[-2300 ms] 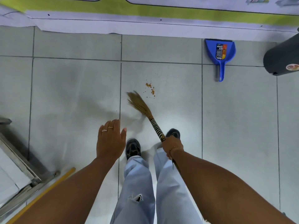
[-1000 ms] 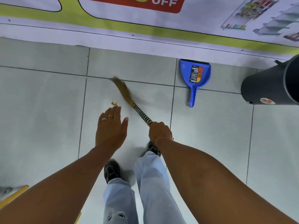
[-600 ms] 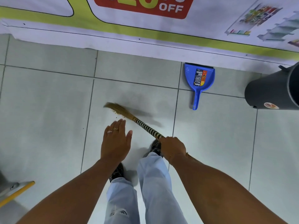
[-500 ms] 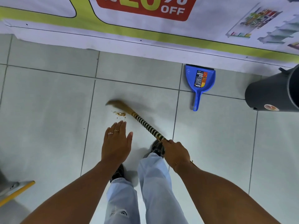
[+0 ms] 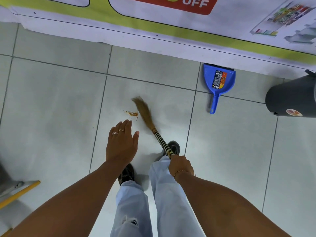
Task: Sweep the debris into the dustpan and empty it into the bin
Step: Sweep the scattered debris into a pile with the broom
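Note:
A small patch of orange-brown debris (image 5: 131, 113) lies on the grey tiled floor in front of my feet. My right hand (image 5: 180, 165) grips the striped handle of a short grass broom (image 5: 145, 111), whose bristles sit just right of the debris. My left hand (image 5: 122, 144) hovers palm down with fingers spread, holding nothing, just below the debris. The blue dustpan (image 5: 218, 83) lies flat on the floor to the right, its mouth against the banner. The dark grey bin (image 5: 291, 100) lies tipped at the right edge.
A large printed banner (image 5: 153, 31) covers the floor along the top. A yellow stick (image 5: 18, 194) and some metal framing show at the lower left. My legs and dark shoes (image 5: 172, 148) stand below the broom.
The broom head has swung from left of the debris to its right side. The debris now lies uncovered left of the bristles. My left hand stays open above the floor.

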